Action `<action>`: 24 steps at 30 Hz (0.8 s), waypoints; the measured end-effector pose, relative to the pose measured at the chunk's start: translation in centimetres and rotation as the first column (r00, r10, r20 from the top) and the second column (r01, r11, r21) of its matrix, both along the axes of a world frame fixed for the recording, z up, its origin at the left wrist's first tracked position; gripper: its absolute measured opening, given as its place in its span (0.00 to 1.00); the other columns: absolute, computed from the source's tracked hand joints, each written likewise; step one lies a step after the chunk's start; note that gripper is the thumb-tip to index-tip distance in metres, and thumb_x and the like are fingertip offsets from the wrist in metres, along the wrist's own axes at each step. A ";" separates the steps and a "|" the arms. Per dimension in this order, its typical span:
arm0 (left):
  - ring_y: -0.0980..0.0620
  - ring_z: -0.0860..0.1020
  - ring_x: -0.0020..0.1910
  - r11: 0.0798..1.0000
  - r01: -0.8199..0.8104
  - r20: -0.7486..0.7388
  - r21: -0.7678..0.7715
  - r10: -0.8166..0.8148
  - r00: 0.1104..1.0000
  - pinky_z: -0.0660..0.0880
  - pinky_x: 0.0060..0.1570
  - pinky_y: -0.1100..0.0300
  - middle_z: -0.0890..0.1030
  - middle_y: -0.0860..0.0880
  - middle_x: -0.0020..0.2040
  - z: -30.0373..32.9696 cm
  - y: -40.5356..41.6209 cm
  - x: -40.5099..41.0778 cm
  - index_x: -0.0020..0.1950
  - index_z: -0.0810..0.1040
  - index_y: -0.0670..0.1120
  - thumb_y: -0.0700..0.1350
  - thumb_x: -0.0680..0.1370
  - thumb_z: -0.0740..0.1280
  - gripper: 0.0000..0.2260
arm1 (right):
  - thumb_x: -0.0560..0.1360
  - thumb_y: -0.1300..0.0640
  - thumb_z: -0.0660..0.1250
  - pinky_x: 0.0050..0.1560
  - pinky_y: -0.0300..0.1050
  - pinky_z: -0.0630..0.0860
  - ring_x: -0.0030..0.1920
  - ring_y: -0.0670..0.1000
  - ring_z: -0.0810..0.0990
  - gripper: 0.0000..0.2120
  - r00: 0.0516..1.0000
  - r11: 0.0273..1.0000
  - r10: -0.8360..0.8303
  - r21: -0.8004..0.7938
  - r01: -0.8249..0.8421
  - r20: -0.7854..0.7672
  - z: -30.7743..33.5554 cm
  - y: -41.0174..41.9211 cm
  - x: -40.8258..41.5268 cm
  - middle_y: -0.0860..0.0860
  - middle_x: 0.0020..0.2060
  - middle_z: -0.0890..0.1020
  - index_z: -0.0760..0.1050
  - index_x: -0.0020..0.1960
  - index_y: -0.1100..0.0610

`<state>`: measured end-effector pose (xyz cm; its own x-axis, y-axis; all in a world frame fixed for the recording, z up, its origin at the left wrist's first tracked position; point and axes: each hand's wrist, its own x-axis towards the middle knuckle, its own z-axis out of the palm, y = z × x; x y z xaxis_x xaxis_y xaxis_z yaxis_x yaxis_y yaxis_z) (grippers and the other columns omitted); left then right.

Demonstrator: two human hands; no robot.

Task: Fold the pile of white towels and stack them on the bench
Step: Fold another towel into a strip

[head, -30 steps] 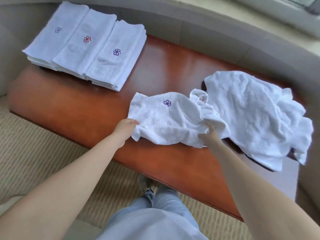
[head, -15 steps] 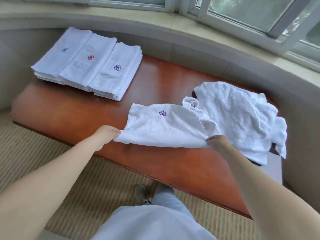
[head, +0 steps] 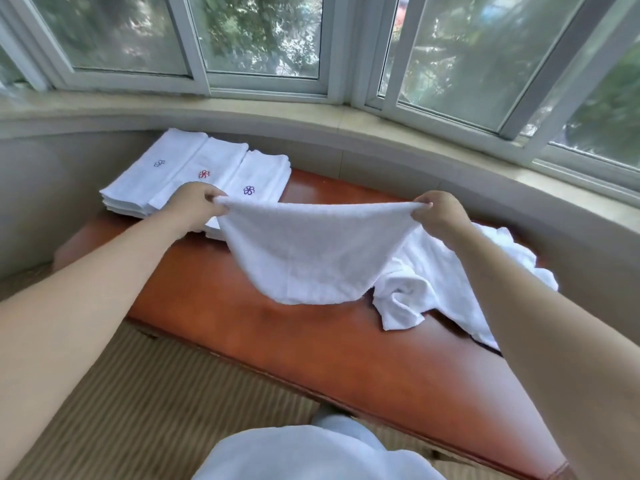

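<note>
A white towel (head: 311, 251) hangs in the air above the reddish wooden bench (head: 242, 323), stretched between both hands. My left hand (head: 194, 206) pinches its left top corner and my right hand (head: 438, 211) pinches its right top corner. The towel sags in the middle, and its lower edge hangs just above the bench. A crumpled pile of white towels (head: 443, 285) lies on the bench at the right, partly behind my right arm. Folded towels (head: 194, 168) with small flower emblems lie in three stacks at the bench's far left.
A curved beige wall and stone sill (head: 346, 119) wrap behind the bench, with windows (head: 259, 36) above. Striped carpet (head: 138, 410) covers the floor in front. My light-blue clothing (head: 311, 455) shows at the bottom.
Both hands have lifted the towel off the bench and spread it wide in the air. The view has tilted up, so the windows now show.
</note>
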<state>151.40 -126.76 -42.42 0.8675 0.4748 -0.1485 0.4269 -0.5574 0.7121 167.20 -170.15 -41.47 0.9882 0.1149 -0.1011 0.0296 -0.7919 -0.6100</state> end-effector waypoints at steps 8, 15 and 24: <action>0.53 0.78 0.38 0.887 0.462 -0.637 -0.022 -0.369 0.677 0.73 0.42 0.60 0.82 0.49 0.38 -0.1 1.2 -3.5 0.44 0.87 0.53 0.51 0.74 0.77 0.03 | 0.79 0.52 0.70 0.47 0.42 0.78 0.49 0.50 0.83 0.08 0.862 0.860 0.235 -0.318 -0.400 -0.449 -0.8 -1.9 -2.0 0.51 0.49 0.84 0.81 0.57 0.53; 0.53 0.68 0.28 0.886 0.157 -0.577 -0.436 -0.409 0.707 0.81 0.60 0.51 0.69 0.49 0.30 1.3 3.0 -4.5 0.56 0.84 0.41 0.41 0.77 0.75 0.09 | 0.75 0.57 0.73 0.37 0.40 0.78 0.34 0.48 0.80 0.09 0.812 0.971 0.192 -0.014 -0.239 -0.551 0.8 -3.6 -0.9 0.51 0.45 0.82 0.82 0.55 0.55; 0.46 0.81 0.51 0.847 -0.257 -0.073 -0.465 0.253 0.965 0.79 0.61 0.49 0.80 0.42 0.57 -4.9 -0.4 -1.3 0.72 0.70 0.54 0.38 0.81 0.68 0.22 | 0.77 0.61 0.68 0.53 0.37 0.74 0.59 0.47 0.74 0.32 0.996 0.955 -0.020 0.294 0.046 -0.093 -6.3 3.3 -2.1 0.49 0.69 0.68 0.63 0.79 0.47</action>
